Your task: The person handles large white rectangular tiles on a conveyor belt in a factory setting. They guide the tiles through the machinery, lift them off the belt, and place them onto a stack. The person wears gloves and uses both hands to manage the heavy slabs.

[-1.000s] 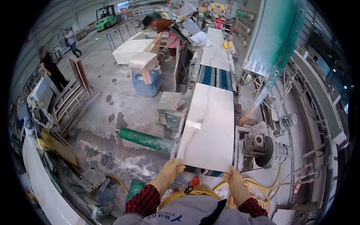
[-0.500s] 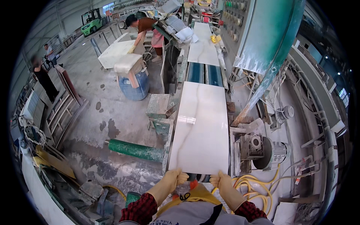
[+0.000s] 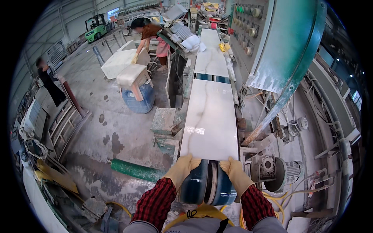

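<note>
A long, glossy white stone slab (image 3: 211, 120) with a thin grey vein lies flat on the blue belts (image 3: 194, 185) of a conveyor in front of me. My left hand (image 3: 184, 167), in a cream glove, is closed at the slab's near left corner. At the near right corner, my gloved right hand (image 3: 233, 171) is closed on the same edge. Both sets of fingers are curled at the edge, and their undersides are hidden. Beyond a short gap, a second white slab (image 3: 211, 58) lies in line on the conveyor.
Right of the conveyor stand a motor (image 3: 287, 174) and a green-and-white machine panel (image 3: 285, 46). A green roller (image 3: 136, 170) sticks out at left. A co-worker (image 3: 149, 33) bends over a white block (image 3: 123, 62) near a blue barrel (image 3: 138, 99). Yellow hose (image 3: 278, 198) lies at lower right.
Both hands have moved forward with the near slab, away from my body. The gap to the far slab has narrowed, and more blue belt shows on my side.
</note>
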Demonstrator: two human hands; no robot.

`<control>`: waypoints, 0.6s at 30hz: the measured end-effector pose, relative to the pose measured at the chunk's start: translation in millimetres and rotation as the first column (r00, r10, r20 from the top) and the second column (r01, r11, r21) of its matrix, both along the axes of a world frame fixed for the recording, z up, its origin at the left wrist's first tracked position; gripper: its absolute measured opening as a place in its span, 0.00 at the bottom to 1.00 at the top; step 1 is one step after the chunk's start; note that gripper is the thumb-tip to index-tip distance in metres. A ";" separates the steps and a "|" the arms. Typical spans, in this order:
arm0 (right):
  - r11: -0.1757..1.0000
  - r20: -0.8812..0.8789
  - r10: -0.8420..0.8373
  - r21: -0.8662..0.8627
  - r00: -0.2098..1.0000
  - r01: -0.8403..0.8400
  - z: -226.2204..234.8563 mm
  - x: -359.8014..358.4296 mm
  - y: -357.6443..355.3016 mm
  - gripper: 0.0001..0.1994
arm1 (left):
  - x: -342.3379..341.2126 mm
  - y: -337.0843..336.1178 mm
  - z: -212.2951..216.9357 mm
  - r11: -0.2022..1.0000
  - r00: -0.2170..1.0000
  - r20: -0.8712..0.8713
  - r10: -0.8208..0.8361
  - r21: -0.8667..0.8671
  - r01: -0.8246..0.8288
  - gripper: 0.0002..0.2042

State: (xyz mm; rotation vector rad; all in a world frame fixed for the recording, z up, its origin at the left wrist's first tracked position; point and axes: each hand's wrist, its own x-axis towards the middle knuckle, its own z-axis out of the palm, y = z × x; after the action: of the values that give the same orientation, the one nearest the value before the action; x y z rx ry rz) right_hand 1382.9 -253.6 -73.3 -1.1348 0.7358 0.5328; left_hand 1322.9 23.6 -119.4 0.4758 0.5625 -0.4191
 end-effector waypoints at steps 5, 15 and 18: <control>1.000 -0.029 -0.011 0.028 1.000 0.011 12.9 46.4 26.0 0.25 | 50.2 25.9 -50.2 0.998 0.997 0.081 0.013 -0.059 -0.008 0.24; 0.999 -0.016 -0.033 -0.021 0.999 0.033 31.3 93.5 38.9 0.24 | 106.1 28.0 -29.4 0.990 0.999 -0.029 0.038 0.137 -0.034 0.23; 0.999 0.000 -0.046 -0.007 0.999 0.046 27.6 101.3 38.3 0.25 | 116.6 28.5 -26.5 0.992 0.999 -0.034 0.028 0.126 -0.023 0.23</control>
State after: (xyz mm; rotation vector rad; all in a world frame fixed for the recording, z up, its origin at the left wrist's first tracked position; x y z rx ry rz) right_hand 1484.2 -215.3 -45.6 -1.1214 0.7633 0.4919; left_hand 1439.4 52.1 -145.8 0.5821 0.6312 -0.3695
